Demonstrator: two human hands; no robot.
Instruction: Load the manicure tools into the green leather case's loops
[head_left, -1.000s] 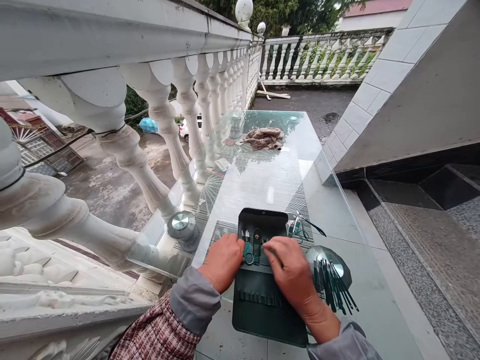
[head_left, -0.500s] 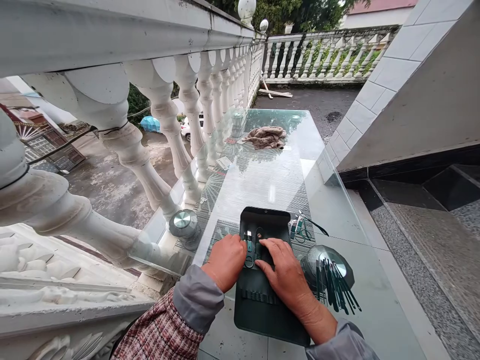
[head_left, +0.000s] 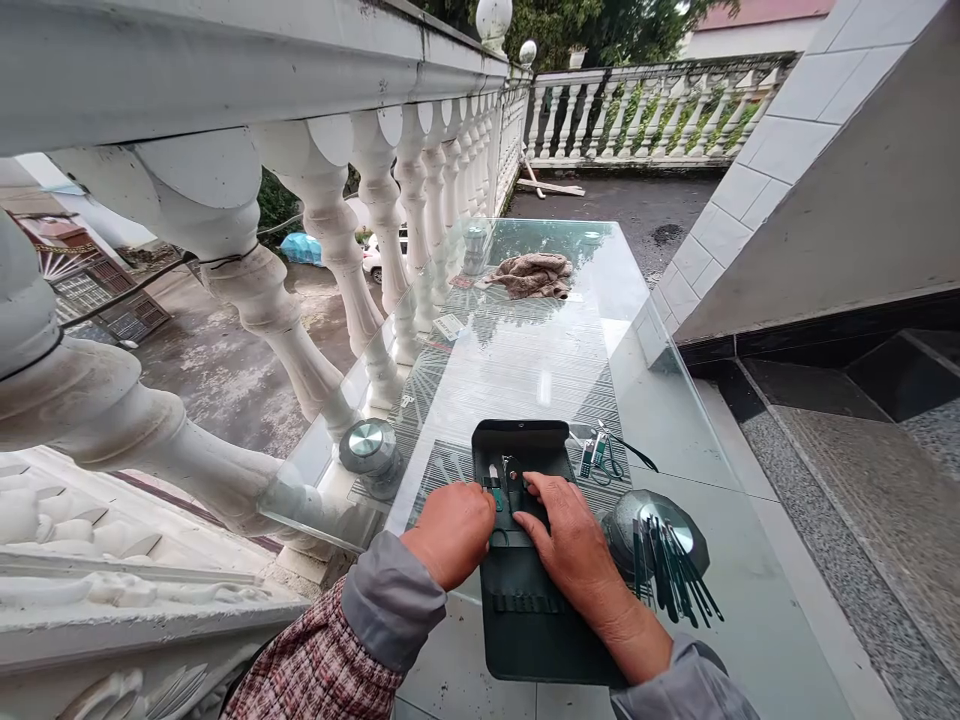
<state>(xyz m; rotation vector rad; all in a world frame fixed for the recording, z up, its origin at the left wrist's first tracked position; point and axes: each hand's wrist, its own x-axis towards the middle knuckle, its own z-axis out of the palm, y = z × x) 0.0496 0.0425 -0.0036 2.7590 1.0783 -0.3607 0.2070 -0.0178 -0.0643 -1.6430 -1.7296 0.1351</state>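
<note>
An open dark green manicure case lies on the glass table in front of me. My left hand is closed at its left edge, next to a green-handled tool tucked in the upper part. My right hand lies over the right side, thumb and fingers closing near a black strap with a snap button. Its palm hides part of the case. Elastic loops run across the lower half with no tools visible in them.
Several slim dark green tools lie over the right round table support. Clippers and small scissors rest beyond the case. A brown cloth lies farther along the glass table. White balusters line the left side.
The case has turned slightly, its top shifting left and its lower end right. My left hand has moved down a little on its edge; the right hand is nearly where it was.
</note>
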